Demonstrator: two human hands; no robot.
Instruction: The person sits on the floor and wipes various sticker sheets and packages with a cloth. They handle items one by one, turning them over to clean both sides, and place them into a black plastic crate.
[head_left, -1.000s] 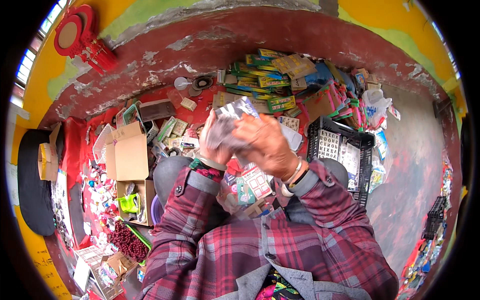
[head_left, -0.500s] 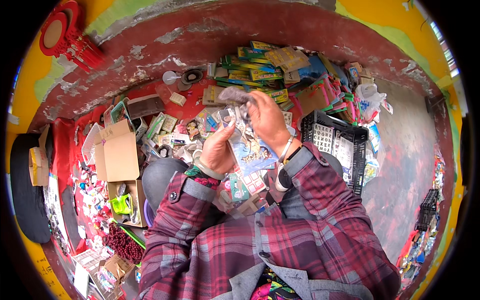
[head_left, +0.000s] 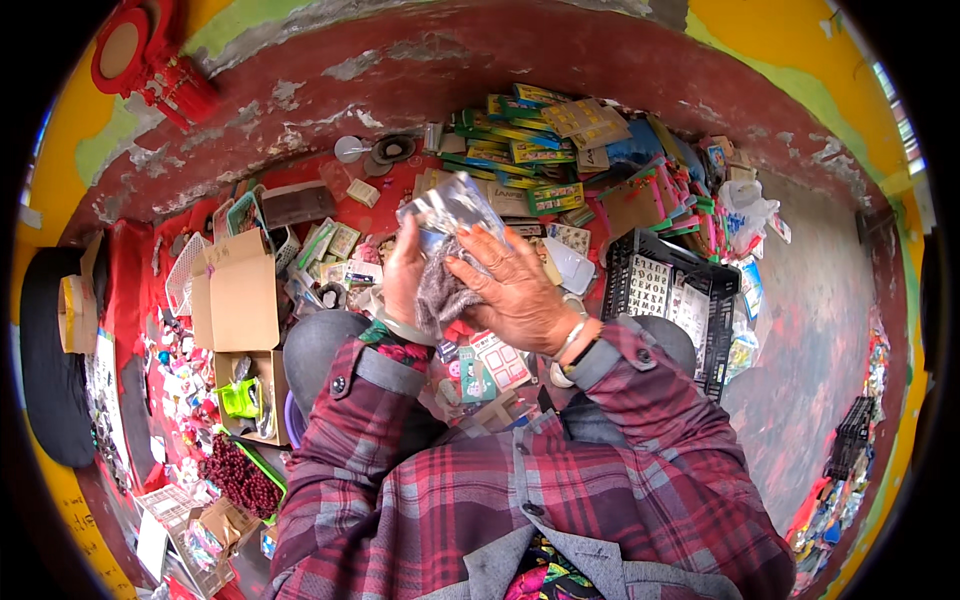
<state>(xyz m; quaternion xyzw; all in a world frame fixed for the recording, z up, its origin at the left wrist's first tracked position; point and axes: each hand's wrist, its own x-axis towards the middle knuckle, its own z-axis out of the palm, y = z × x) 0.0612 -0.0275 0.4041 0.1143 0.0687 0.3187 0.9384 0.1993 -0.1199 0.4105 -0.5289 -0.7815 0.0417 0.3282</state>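
Note:
A flat, shiny, printed packet [head_left: 462, 203] with blue and white on it is held up in front of me, partly blurred. My left hand [head_left: 403, 275] grips its left side, the thumb along the edge. A crumpled grey cloth [head_left: 440, 285] is bunched under my right hand [head_left: 520, 290], whose fingers press it against the packet's lower face. Part of the cloth hangs down between my palms. Below my hands lie pink and green printed cards [head_left: 490, 365] between my knees.
A black plastic crate [head_left: 720, 300] holding letter sheets stands to the right. Stacked yellow-green boxes [head_left: 530, 130] lie against the red wall. At left are an open cardboard box [head_left: 240, 300], a white basket [head_left: 185, 275] and dark red beads [head_left: 240, 485]. Small goods cover the red cloth.
The packet has swung from hanging low, below my hands, to tilting upward above them. My right hand with the grey cloth has come down onto the packet.

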